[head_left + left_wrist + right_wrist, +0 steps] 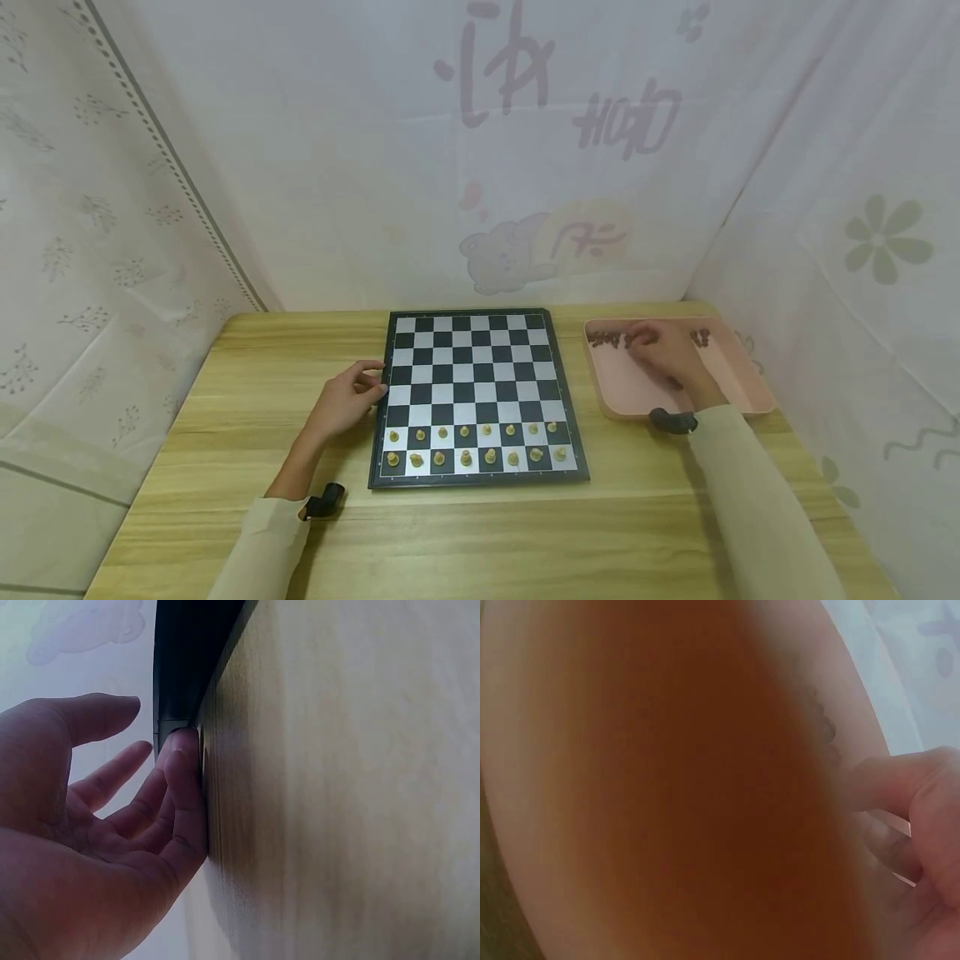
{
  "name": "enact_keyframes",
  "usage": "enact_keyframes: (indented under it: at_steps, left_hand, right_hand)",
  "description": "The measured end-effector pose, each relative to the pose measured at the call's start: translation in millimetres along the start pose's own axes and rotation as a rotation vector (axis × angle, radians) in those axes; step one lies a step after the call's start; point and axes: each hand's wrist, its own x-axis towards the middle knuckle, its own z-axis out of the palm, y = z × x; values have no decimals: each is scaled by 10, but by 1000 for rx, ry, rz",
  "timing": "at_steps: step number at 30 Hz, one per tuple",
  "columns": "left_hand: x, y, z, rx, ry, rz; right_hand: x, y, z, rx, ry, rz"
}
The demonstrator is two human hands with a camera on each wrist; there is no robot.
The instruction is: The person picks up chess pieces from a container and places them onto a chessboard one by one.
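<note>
A black-and-white chessboard (474,375) lies on the wooden table, two rows of gold chess pieces (465,457) standing along its near side. At the board's left edge rests my left hand (348,400), its fingers loosely bent; in the left wrist view the fingertips (184,739) touch the board's dark side. My right hand (667,354) reaches down into a pink tray (622,387), among small dark chess pieces (603,339) near its far wall. A blurred brown shape covers much of the right wrist view, and I cannot tell whether the right fingers hold a piece.
More dark pieces (700,337) lie in the tray to the right of my right hand. Printed cloth (360,167) hangs behind the table and at both sides. Bare wood (480,542) shows in front of the board.
</note>
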Motion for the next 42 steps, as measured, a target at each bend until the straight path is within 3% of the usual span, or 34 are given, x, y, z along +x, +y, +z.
enact_keyframes:
  at_steps: [22,31,42]
  left_hand:
    - [-12,15,-9,6,-2,1]
    - [-5,6,-11,9,-3,2]
    - [-11,0,-18,14,-11,9]
  right_hand:
    - [-41,0,-12,-12,-21,-57]
    - [-43,-37,-18,-53,-56,-4]
    - [-62,-80,-20,-75,-59,-8]
